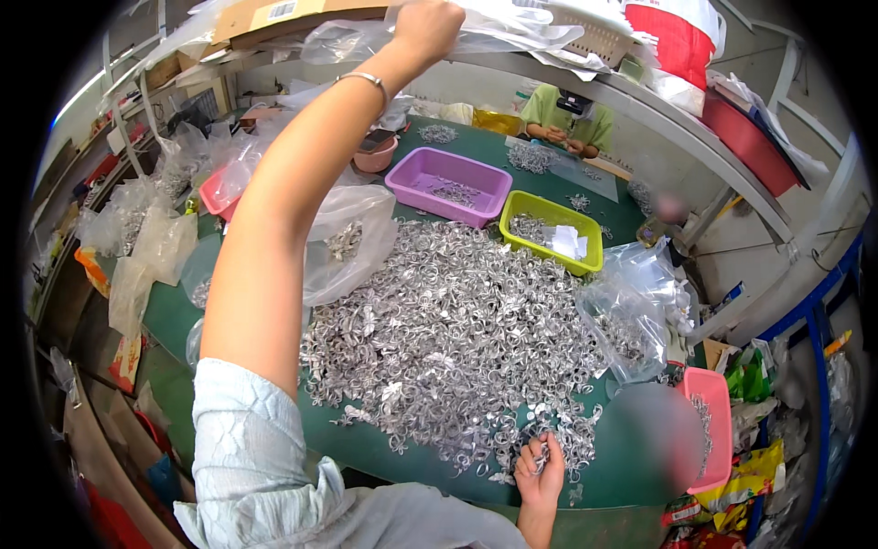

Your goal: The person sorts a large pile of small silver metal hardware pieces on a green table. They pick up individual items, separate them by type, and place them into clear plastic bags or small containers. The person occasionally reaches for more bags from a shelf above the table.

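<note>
A broad heap of small silver metal rings (448,311) covers the middle of the green table (613,471). My right hand (538,468) is at the near edge of the heap, its fingers curled around a few silver rings (541,452). Stretched far up and forward, my left arm wears a bracelet (366,80). My left hand (428,29) is closed at the overhead shelf, over clear plastic bags (352,41). Whatever its fingers grip is hidden.
Behind the heap stand a purple bin (448,183) and a lime green bin (553,229) with silver pieces. A pink bin (718,430) is at right. Clear bags (631,311) flank the heap. Across the table sits another person (567,119). The shelf bar (677,110) crosses above.
</note>
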{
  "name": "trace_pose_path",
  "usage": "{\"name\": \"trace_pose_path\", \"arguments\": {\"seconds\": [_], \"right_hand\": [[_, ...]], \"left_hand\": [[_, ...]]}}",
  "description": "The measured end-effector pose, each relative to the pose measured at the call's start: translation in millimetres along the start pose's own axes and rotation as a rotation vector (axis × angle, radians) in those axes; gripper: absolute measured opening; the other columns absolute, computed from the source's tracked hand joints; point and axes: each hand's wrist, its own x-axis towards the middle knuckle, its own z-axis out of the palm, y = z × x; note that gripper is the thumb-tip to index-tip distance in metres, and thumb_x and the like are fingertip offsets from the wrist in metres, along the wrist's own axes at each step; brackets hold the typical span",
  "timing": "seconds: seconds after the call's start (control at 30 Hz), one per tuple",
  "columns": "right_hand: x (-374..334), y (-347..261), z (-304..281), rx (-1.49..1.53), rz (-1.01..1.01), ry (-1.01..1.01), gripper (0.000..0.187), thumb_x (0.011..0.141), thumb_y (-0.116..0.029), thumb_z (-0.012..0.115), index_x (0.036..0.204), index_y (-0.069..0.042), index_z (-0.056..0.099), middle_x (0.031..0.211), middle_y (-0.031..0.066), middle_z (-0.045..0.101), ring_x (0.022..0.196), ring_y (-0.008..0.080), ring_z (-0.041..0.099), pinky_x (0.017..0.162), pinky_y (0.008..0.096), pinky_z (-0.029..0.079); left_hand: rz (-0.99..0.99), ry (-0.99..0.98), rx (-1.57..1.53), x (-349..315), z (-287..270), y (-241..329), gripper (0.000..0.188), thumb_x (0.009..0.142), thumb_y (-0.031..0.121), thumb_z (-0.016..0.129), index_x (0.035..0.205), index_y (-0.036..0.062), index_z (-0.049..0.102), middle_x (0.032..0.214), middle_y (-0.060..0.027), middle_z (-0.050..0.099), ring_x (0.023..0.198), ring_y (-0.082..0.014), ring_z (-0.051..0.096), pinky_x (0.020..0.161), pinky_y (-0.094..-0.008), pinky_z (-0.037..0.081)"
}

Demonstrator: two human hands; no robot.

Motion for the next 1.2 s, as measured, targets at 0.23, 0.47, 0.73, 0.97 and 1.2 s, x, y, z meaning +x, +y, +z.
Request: {"name": "trace_pose_path", "arguments": {"seconds": [0.23, 0.47, 0.73, 0.97, 1.2], "right_hand": [[15.6, 8.8, 7.4, -0.039, -0.054, -0.062, 0.026, 0.094, -0.024, 0.045, 0.074, -0.007, 0.048, 0.057, 0.0024, 0.041, 0.042, 0.0112, 0.033, 0.036, 0.0223, 0.026], [-15.7, 23.9, 34.9, -0.381, -0.022, -0.472, 0.028, 0.096, -0.019, 0.04, 0.107, 0.0, 0.057, 0.057, -0.0011, 0.035, 0.046, 0.008, 0.032, 0.037, 0.0196, 0.027], [-1.2, 68.5, 78.6, 0.004, 0.438, -0.638, 0.041, 0.092, -0.04, 0.046, 0.108, -0.003, 0.056, 0.072, 0.0021, 0.053, 0.056, 0.0103, 0.051, 0.048, 0.0219, 0.043], [-14.1, 56.1, 64.4, -0.541, -0.017, -0.501, 0.022, 0.081, -0.014, 0.064, 0.098, 0.0, 0.062, 0.088, 0.008, 0.065, 0.077, 0.0147, 0.062, 0.071, 0.0283, 0.051], [-45.6, 31.1, 71.5, -1.096, -0.187, -0.742, 0.019, 0.072, -0.018, 0.072, 0.079, 0.0, 0.068, 0.082, 0.0047, 0.066, 0.077, 0.0128, 0.059, 0.072, 0.0265, 0.045]], "left_hand": [[0.159, 0.3, -0.265, -25.9, -68.2, -12.8, 0.008, 0.071, 0.003, 0.052, 0.079, 0.0017, 0.055, 0.069, -0.016, 0.058, 0.061, -0.0314, 0.059, 0.056, -0.0379, 0.047], [0.157, 0.531, -0.652, -64.2, -174.5, 0.7, 0.018, 0.076, 0.007, 0.06, 0.093, 0.0027, 0.06, 0.084, -0.0128, 0.062, 0.077, -0.0272, 0.061, 0.065, -0.0344, 0.049], [0.731, 0.068, -1.395, -309.7, -270.2, 119.6, 0.017, 0.073, 0.006, 0.06, 0.086, -0.0049, 0.06, 0.085, -0.0162, 0.058, 0.084, -0.0313, 0.059, 0.077, -0.0462, 0.049], [0.192, -0.609, -1.93, -381.5, -319.5, 139.1, 0.038, 0.076, 0.018, 0.068, 0.107, -0.001, 0.055, 0.108, -0.0187, 0.056, 0.103, -0.0348, 0.054, 0.091, -0.0405, 0.043], [-1.814, -1.117, -2.647, -378.6, -290.6, 120.7, 0.055, 0.092, 0.038, 0.045, 0.125, -0.0065, 0.042, 0.118, -0.0179, 0.054, 0.101, -0.0228, 0.058, 0.087, -0.0348, 0.048]]}}
